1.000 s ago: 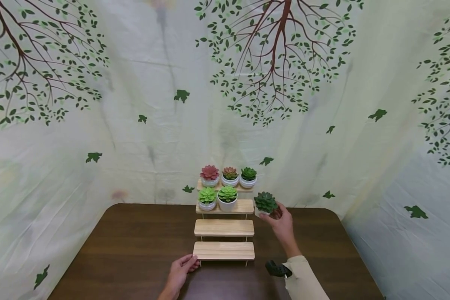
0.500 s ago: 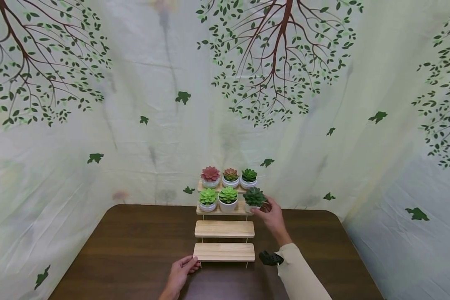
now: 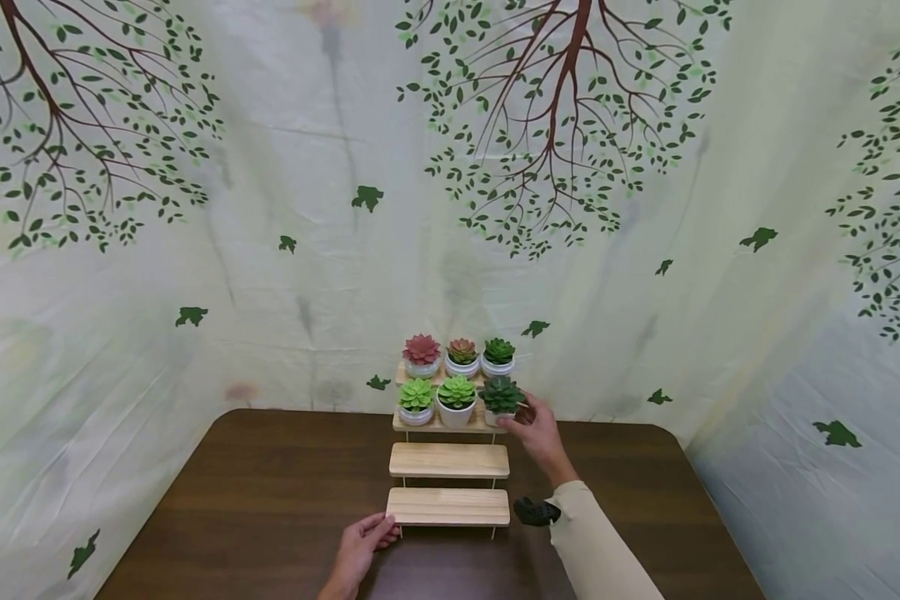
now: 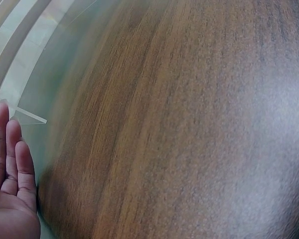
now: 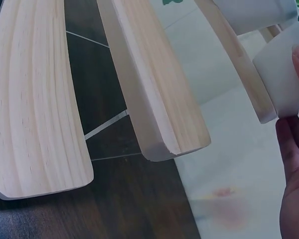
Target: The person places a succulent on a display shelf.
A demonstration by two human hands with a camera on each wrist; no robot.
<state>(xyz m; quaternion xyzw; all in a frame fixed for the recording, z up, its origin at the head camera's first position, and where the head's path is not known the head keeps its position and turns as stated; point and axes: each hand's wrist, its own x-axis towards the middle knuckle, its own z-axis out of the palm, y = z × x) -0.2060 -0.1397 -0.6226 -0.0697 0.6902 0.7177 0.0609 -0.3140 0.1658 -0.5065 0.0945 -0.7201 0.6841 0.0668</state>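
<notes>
A tiered wooden display stand [image 3: 447,507] with clear supports stands on the table. My right hand [image 3: 537,431] grips the white pot [image 5: 283,67] of a dark green succulent [image 3: 502,395] at the right end of its second tier from the top. In the right wrist view, the pot's base is at that tier's end, with my thumb and fingers around it. Down at the left corner of the lowest tier, my left hand [image 3: 362,546] holds the edge between thumb and fingers. Its fingers [image 4: 25,167] extend beside the clear support in the left wrist view.
Two light green succulents [image 3: 417,395] in white pots share that second tier. Three more potted succulents [image 3: 461,351], one of them red, fill the top tier. Behind the dark wooden table [image 3: 270,492] hangs a pale cloth [image 3: 285,333] printed with branches and leaves.
My right hand has brought the dark green succulent left, from beside the stand to the right end of the second tier. My left hand has stayed at the lowest tier's corner.
</notes>
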